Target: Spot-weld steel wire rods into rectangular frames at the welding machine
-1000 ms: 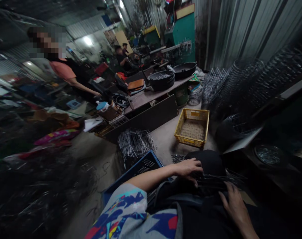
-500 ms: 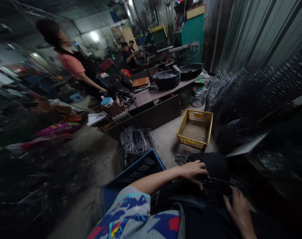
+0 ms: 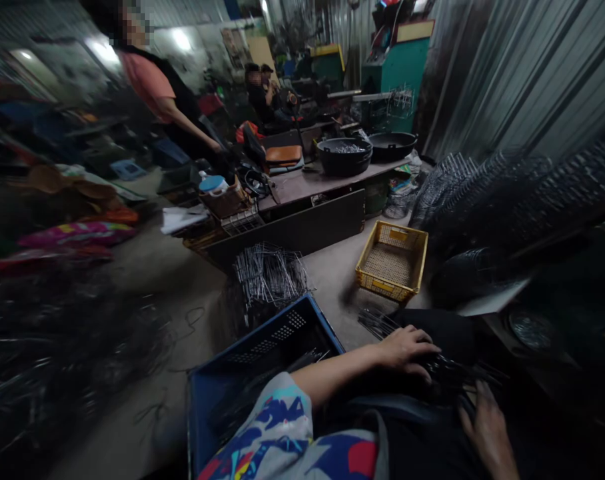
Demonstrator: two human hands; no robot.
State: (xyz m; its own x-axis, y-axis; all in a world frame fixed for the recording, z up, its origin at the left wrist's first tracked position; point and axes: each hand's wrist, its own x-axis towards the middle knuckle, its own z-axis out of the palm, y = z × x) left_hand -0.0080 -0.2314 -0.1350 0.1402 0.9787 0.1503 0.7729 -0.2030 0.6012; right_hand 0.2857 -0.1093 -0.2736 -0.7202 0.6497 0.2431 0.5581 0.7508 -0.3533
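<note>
Thin metal rods (image 3: 445, 365) lie across my dark-clothed lap. My left hand (image 3: 407, 350) is bent over their left end, its fingers and thumb closing around some of them. Low on the right, my right hand (image 3: 487, 427) is near the other end of the rods, thumb and fingers apart; its fingertips are dim against the dark clothing. More rods (image 3: 377, 323) stick out beyond my knee. A blue crate (image 3: 267, 340) beside my left arm has dark rods inside.
A yellow crate (image 3: 417, 267) stands on the floor ahead. Left of it is a heap of bent wire pieces (image 3: 270, 273). Behind, a low bench (image 3: 302, 190) bears black basins (image 3: 345, 160). A person (image 3: 152, 87) stands back left. Coiled wire racks (image 3: 447, 187) rise at right.
The view has shifted, showing more of the blue crate's inside. Both hands and the rods appear slightly farther right and lower in the picture.
</note>
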